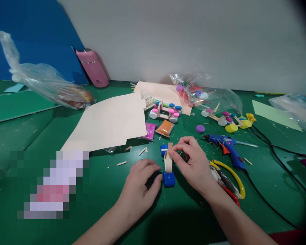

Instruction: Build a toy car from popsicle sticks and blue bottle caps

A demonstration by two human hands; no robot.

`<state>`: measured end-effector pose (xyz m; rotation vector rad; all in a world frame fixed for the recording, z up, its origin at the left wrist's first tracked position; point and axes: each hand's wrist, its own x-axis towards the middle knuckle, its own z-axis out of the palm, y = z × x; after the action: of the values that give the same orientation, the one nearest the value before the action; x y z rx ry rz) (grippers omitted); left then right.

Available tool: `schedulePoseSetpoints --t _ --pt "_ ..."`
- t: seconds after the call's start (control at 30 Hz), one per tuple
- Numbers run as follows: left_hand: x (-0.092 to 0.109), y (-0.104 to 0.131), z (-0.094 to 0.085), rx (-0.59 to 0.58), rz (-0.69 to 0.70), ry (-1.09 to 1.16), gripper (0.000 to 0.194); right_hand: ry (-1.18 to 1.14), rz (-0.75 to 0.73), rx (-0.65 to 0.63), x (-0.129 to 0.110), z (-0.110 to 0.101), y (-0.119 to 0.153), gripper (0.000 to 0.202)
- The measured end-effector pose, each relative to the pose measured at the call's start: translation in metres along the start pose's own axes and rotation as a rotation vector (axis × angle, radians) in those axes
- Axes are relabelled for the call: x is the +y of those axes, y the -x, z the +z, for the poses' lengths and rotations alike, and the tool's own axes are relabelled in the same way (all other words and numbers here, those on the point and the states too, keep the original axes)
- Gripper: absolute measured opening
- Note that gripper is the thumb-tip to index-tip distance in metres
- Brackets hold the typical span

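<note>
A small toy car of pale craft sticks (168,165) with blue bottle-cap wheels (169,179) stands between my hands on the green table. My right hand (192,163) pinches an upright piece of craft stick (170,146) at the car's far end. A short white stick lies across the far blue caps (163,150). On the near side, my left hand (142,180) rests with thumb and forefinger apart, their tips close beside the car; whether they touch it I cannot tell. A blue glue gun (225,144) lies to the right, and yellow- and red-handled pliers (229,182) lie by my right wrist.
Farther back are finished-looking cap-wheeled cars (165,110), a purple cap (200,129), orange (165,128) and magenta packets (150,131), and cream paper sheets (112,119). A pink flask (93,68) leans at the wall. Black cords (267,212) run along the right.
</note>
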<state>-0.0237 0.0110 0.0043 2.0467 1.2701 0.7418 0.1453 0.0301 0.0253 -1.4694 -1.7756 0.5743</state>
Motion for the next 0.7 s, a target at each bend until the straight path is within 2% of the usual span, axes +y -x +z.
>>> schedulePoseSetpoints --t 0.13,0.27,0.53,0.7 --pt "0.003 -0.017 -0.001 -0.083 -0.121 0.072 0.014 -0.002 -0.044 0.044 0.001 0.001 0.000 0.008" --pt "0.006 -0.031 0.001 -0.143 -0.179 0.122 0.015 -0.009 -0.053 0.047 0.004 0.004 0.001 0.008" --pt "0.005 -0.043 0.007 -0.100 -0.196 0.142 0.021 -0.023 -0.043 0.037 0.006 0.004 0.001 0.008" --pt "0.003 -0.046 0.005 -0.129 -0.207 0.170 0.019 -0.034 -0.038 0.056 0.006 0.004 0.001 0.009"
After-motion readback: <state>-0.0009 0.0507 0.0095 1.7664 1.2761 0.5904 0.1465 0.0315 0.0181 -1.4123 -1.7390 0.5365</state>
